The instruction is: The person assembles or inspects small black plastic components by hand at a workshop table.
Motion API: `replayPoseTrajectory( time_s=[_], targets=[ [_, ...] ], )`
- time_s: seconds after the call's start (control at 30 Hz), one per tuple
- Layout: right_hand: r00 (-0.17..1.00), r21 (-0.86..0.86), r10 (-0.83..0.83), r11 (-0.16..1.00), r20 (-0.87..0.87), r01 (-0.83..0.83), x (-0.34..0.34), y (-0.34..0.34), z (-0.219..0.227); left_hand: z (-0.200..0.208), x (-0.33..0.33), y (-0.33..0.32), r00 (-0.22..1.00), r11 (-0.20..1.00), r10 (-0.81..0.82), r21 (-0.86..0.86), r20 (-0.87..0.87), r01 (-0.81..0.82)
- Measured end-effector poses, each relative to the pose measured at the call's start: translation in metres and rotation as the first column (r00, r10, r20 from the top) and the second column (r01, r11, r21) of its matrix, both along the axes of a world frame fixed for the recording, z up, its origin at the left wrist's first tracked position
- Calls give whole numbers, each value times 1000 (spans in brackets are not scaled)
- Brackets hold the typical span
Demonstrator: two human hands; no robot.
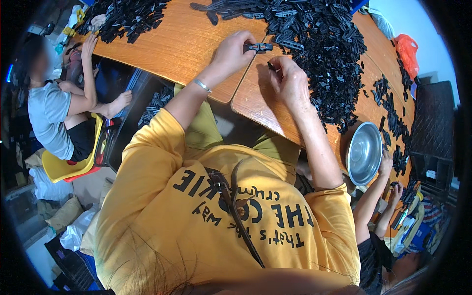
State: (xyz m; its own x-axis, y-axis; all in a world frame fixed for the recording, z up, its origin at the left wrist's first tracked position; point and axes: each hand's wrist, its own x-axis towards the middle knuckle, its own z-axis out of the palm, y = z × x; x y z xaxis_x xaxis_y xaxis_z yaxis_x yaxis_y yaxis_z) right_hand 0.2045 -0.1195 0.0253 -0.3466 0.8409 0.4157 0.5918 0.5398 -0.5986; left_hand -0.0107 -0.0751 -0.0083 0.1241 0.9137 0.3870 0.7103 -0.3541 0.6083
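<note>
Pinched in the right hand (pixel 291 81), upper centre of the frame, is a small dark piece (pixel 271 66); the left hand (pixel 237 49) grips a longer black part (pixel 260 47) by its end. Beside them spreads a black heap (pixel 334 64); farther, another pile (pixel 130 19), upper left.

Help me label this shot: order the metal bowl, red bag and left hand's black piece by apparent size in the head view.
1. Metal bowl
2. Red bag
3. Black piece in the left hand
</note>
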Motion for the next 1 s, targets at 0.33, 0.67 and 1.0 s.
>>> replayPoseTrajectory(
  time_s=[0.33,0.67,1.0],
  targets=[
    [991,222,55,975,-125,-27,-14,11,15,22,-3,-22,605,892,-115,-187,788,413],
    [956,17,-15,1000,-293,21,-8,12,8,40,2,-34,447,856,-69,-178,892,486],
    [889,-157,-60,988,-455,-13,-16,14,-4,23,-4,-37,155,757,140,-207,978,620]
  ],
)
